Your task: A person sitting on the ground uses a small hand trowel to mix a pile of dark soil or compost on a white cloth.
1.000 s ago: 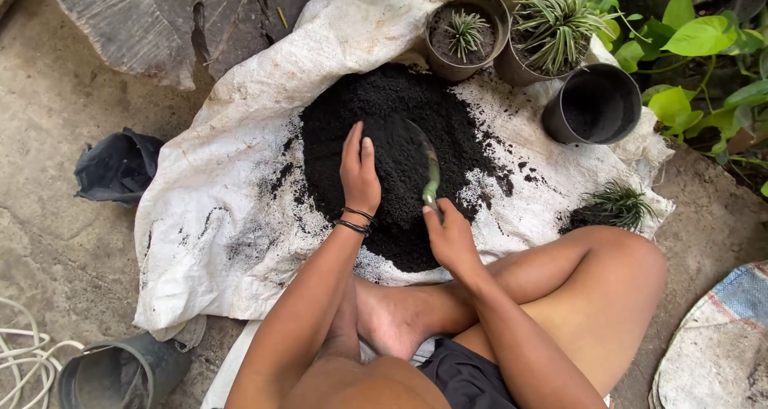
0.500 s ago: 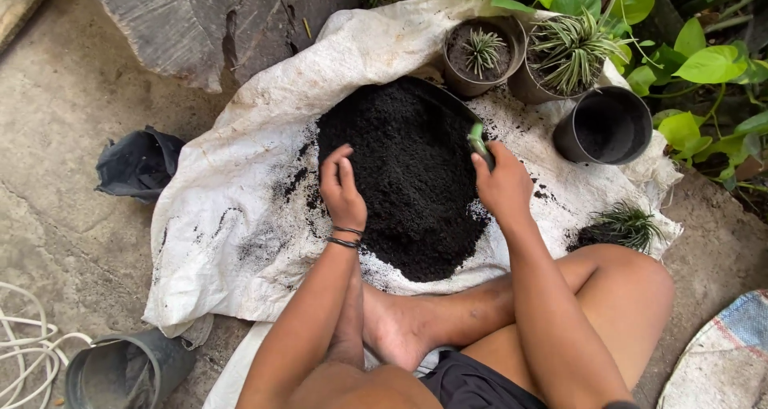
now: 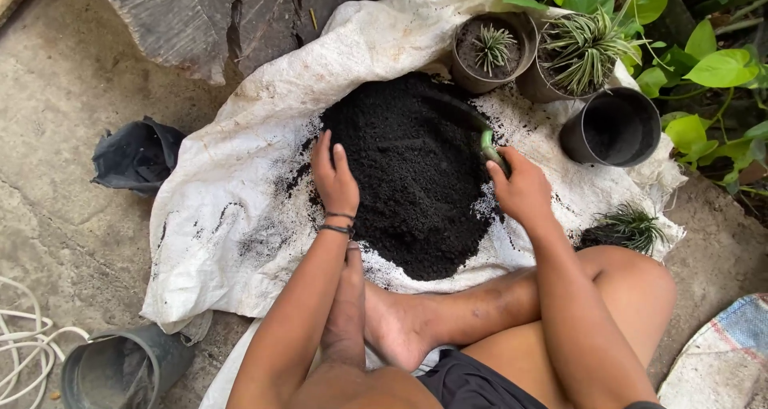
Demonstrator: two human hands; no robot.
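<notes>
1. At 9 o'clock of the soil our left hand (image 3: 334, 177) lies flat with the fingers stretched and released, touching the edge of the soil pile (image 3: 408, 169); it holds nothing.
2. The soil sits in the middle of the white sack (image 3: 240, 217), with loose crumbs around it.
3. At 3 o'clock of the pile our right hand (image 3: 522, 191) is clenched around the green handle of the trowel (image 3: 486, 141); its blade lies on the soil.
4. We think it is good to keep the blade low and push the soil toward the center, so crumbs stay on the sack.
5. At 1 o'clock two planted pots (image 3: 492, 53) stand close; the empty black pot (image 3: 612, 129) is at 2 o'clock. Room is narrow there, and more open at 9 o'clock.
</notes>
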